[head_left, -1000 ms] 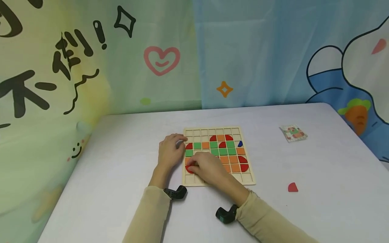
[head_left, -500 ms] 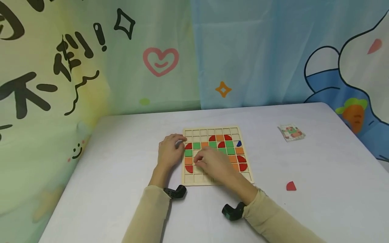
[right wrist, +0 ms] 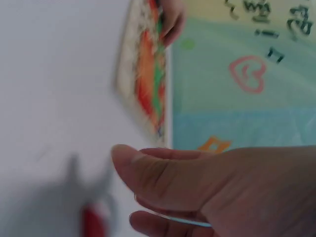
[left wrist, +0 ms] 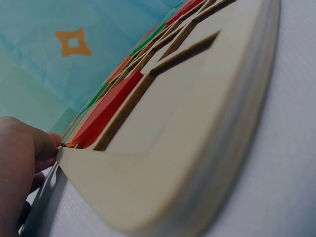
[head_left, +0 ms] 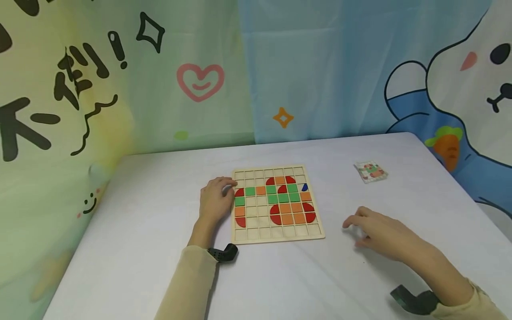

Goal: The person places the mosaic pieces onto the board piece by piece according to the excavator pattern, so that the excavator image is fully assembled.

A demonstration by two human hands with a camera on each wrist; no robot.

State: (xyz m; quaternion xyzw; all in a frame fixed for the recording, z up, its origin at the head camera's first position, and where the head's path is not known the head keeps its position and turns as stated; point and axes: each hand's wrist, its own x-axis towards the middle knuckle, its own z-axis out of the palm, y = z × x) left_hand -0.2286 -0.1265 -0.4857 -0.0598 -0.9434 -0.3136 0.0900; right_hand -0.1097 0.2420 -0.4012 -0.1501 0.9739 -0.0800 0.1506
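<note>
A wooden grid board [head_left: 278, 241] lies flat, with red rounded pieces [head_left: 276, 219], green squares [head_left: 271, 190] and orange squares [head_left: 299, 218] in its cells. Against its left edge rests my left hand [head_left: 216, 202], thumb and index finger touching the rim apart from each other. The left wrist view shows those fingers [left wrist: 47, 148] beside the rim near a corner. Off to the board's right, my right hand [head_left: 384, 233] hovers over the table with fingers spread and nothing between them. A blurred red piece [right wrist: 93, 222] lies below it in the right wrist view; the hand mostly hides it from the head view.
A small stack of patterned cards [head_left: 371, 171] lies toward the back right of the white table [head_left: 160, 266]. One blue piece [head_left: 305, 187] sits near the board's right edge. A printed curtain [head_left: 320, 66] hangs behind the table.
My right hand has left the board's lower left cells and moved right, over the loose red piece. A red piece stays in the lower left cell. My left hand keeps its place.
</note>
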